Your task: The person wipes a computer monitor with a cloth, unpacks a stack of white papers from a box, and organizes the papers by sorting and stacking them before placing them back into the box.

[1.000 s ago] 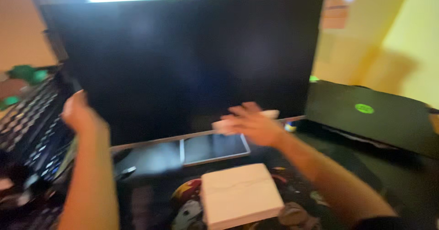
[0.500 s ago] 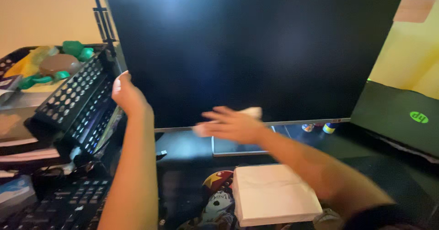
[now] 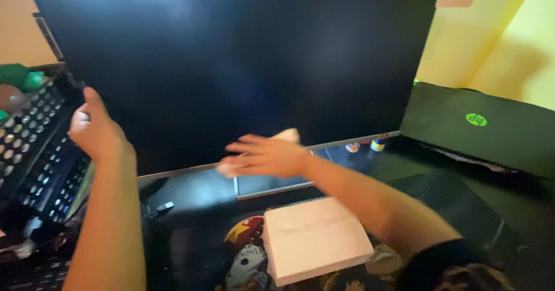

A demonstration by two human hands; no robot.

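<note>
A large black monitor screen [image 3: 243,54] fills the upper view. My left hand [image 3: 95,130] grips its lower left edge. My right hand [image 3: 263,155] presses a small pale cloth [image 3: 286,135] flat against the lower middle of the screen, fingers spread over it. Below the screen the monitor's flat silver base [image 3: 266,185] rests on the dark desk. A white stack of napkins [image 3: 315,239] lies in front of it, on a mat with colourful cartoon figures [image 3: 243,256].
A black perforated metal rack [image 3: 32,146] stands at the left with green items on top. A closed black laptop [image 3: 480,129] sits at the right against a yellow wall. Two small coloured figures [image 3: 365,146] stand under the screen's right end.
My right hand has slid the cloth leftward along the bottom of the screen. My left hand stays at the screen's left edge. The camera view has shifted.
</note>
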